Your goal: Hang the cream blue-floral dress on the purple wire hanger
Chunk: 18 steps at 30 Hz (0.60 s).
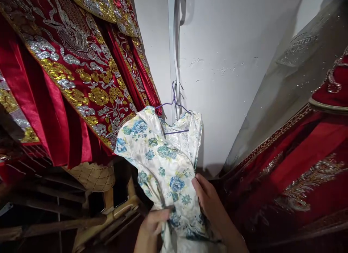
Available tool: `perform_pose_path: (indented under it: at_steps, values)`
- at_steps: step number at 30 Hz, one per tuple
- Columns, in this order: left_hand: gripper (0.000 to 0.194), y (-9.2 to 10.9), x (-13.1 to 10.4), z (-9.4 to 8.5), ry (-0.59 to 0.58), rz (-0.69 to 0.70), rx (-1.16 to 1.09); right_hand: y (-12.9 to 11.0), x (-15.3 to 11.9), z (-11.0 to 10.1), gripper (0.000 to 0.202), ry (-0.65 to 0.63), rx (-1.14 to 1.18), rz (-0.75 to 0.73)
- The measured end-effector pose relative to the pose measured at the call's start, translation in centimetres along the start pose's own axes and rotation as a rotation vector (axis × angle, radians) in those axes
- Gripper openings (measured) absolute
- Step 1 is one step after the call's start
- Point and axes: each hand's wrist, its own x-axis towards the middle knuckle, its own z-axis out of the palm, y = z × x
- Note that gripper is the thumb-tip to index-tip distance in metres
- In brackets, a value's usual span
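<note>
A white dress with blue and green flowers hangs in the middle of the view. Its shoulders rest on a purple wire hanger, whose hook is up by a white vertical rail. Low on the left side of the dress, my left hand pinches a fold of the cloth near the waist. My right hand grips the dress at its right edge, thumb on the front, the other fingers partly hidden behind. The lower part of the dress runs out of view at the bottom.
Red garments embroidered in gold and silver hang on the left, above wooden chair-like frames. To the right are a red beaded gown and sheer sparkly fabric. A scuffed white wall stands behind the rail.
</note>
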Motion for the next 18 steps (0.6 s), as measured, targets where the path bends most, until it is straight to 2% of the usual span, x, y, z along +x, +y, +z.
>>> perform_pose_path:
  at_steps: [2,8,13,16,18]
  values:
    - [0.09,-1.0,-0.2,-0.3,0.013,-0.06,0.042,0.1,1.0,0.3,0.047,0.043,-0.03,-0.056]
    - [0.077,-2.6,-0.2,-1.8,0.249,-0.134,0.002,2.1,2.9,1.7,0.042,0.087,0.135,-0.043]
    - [0.074,-1.8,0.2,-1.9,0.319,-0.136,-0.053,3.1,3.7,3.8,0.041,0.124,0.148,-0.114]
    - [0.075,-0.9,0.4,-1.8,0.422,-0.19,-0.037,3.4,3.6,3.8,0.047,0.093,0.183,-0.051]
    - [0.072,0.1,1.1,-1.9,0.483,-0.172,-0.042,3.4,3.4,3.4,0.051,0.078,0.179,-0.013]
